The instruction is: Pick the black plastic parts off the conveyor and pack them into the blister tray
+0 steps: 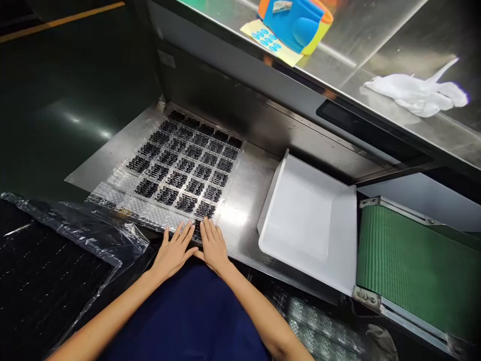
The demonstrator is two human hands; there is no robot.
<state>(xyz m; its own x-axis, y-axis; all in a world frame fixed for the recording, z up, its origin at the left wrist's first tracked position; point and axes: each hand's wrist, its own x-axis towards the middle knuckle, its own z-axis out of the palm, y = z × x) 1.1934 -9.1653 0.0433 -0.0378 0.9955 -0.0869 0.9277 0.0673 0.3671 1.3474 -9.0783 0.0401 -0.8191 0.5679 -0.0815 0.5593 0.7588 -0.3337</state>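
Observation:
A clear plastic tray (184,165) with rows of square pockets lies flat on the steel table, and small black parts fill many of its pockets. My left hand (173,250) rests at the tray's near edge, fingers spread over the clear ribbed part. Beside it, my right hand (212,243) lies flat with its fingertips on the near right corner of the tray, over some black parts. The two thumbs meet or nearly meet. Neither hand grips anything that I can see.
Right of the tray stands a white open bin (300,220), with a green conveyor belt (409,265) beyond it. Plastic-wrapped black trays (48,271) sit at the left. On the upper shelf are a white glove (417,93), a blue holder (293,25) and a yellow sticker sheet (268,40).

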